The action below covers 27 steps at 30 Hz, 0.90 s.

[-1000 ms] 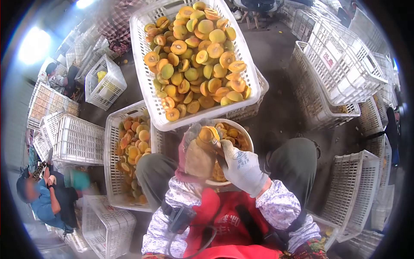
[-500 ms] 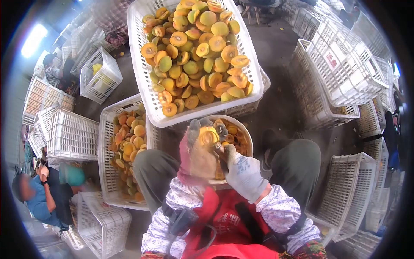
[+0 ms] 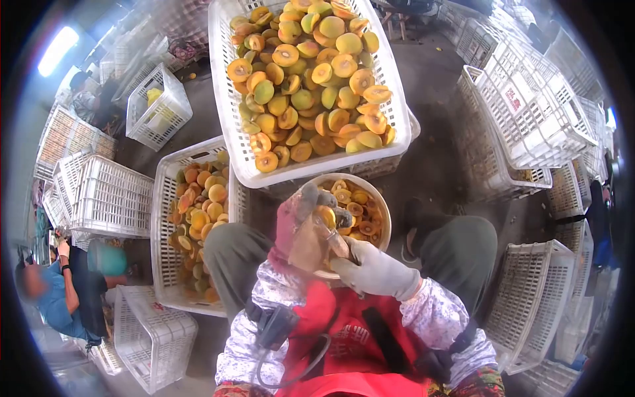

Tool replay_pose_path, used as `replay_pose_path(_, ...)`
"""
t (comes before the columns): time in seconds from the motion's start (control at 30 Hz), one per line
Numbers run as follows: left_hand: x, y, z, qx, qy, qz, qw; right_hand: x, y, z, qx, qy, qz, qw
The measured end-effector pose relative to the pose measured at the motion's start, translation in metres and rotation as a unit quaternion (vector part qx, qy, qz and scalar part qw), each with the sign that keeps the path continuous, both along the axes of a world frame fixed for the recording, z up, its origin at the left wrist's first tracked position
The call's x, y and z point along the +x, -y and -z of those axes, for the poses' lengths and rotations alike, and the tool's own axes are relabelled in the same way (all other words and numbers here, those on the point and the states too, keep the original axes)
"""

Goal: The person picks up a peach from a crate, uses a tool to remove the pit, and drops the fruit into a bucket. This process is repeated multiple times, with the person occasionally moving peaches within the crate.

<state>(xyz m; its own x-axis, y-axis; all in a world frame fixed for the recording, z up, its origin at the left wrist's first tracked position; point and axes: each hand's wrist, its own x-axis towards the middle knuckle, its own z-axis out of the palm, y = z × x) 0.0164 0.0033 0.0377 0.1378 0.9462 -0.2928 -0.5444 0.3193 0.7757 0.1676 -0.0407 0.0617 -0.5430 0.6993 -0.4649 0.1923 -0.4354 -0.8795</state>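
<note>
My left hand (image 3: 301, 228), in a pink and grey glove with a tan patch, is closed around a yellow peach (image 3: 325, 215) above a round tub (image 3: 382, 198). In a pale glove, my right hand (image 3: 380, 270) grips a wooden-handled tool (image 3: 338, 245). The tool's tip points at the peach; its working end is mostly hidden by the fruit and left-hand fingers. Cut orange-brown fruit pieces (image 3: 360, 210) lie in the tub between my knees. Beyond it, a white crate (image 3: 245, 173) is heaped with halved peaches (image 3: 304, 99).
A second white crate (image 3: 159, 231) of peaches (image 3: 205, 208) stands by my left knee. Stacked white crates (image 3: 529, 112) rise at the right, with another crate (image 3: 532, 298) below them. More crates (image 3: 112, 198) stand left, near a seated person in blue (image 3: 59, 291).
My right hand has turned and shifted slightly down, with the tool's handle now more exposed. The peach stays in my left hand. The camera view has shifted a little.
</note>
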Motion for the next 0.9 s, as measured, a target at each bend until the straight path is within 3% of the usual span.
replay_pose_path(0.1, -0.001, -0.002, 0.009, 0.039, -0.082, -0.013, 0.996, -0.005, 0.003, 0.011, 0.038, -0.01, 0.027, 0.999)
replay_pose_path(0.17, 0.001, -0.002, -0.002, -0.021, -0.083, -0.038, 0.996, -0.006, 0.001, 0.01, 0.075, 0.002, 0.035, 0.997)
replay_pose_path(0.37, -0.003, -0.002, -0.006, -0.001, -0.14, -0.025, 0.99, -0.007, 0.003, 0.008, -0.004, -0.071, 0.018, 0.997)
replay_pose_path(0.43, -0.007, -0.005, 0.005, 0.034, -0.125, -0.005, 0.992, -0.012, 0.009, 0.015, 0.13, -0.04, 0.043, 0.99)
replay_pose_path(0.5, -0.018, -0.01, 0.018, 0.092, -0.188, 0.007, 0.978, -0.012, 0.01, 0.024, 0.158, -0.024, 0.04, 0.986)
replay_pose_path(0.57, -0.022, -0.015, 0.006, 0.021, -0.09, 0.115, 0.989, -0.006, 0.008, 0.016, -0.043, -0.066, 0.002, 0.997)
replay_pose_path(0.6, -0.019, -0.012, 0.001, -0.009, -0.088, 0.117, 0.989, -0.002, 0.008, 0.016, -0.044, -0.067, 0.005, 0.997)
replay_pose_path(0.67, -0.023, -0.015, 0.006, 0.012, -0.038, 0.135, 0.99, 0.003, 0.006, 0.014, -0.157, -0.179, -0.01, 0.971)
replay_pose_path(0.7, -0.025, -0.017, 0.007, 0.034, 0.013, 0.149, 0.988, 0.003, 0.006, 0.016, -0.154, -0.178, -0.013, 0.972)
replay_pose_path(0.77, -0.017, -0.012, -0.004, 0.062, -0.011, 0.117, 0.991, 0.001, 0.007, 0.02, -0.224, -0.246, 0.002, 0.943)
replay_pose_path(0.83, -0.012, -0.014, -0.004, 0.087, -0.015, 0.086, 0.992, 0.005, 0.005, 0.016, -0.21, -0.243, -0.007, 0.947)
replay_pose_path(0.9, -0.018, -0.021, -0.002, 0.124, -0.033, 0.017, 0.992, 0.006, 0.003, 0.012, -0.124, -0.155, -0.013, 0.98)
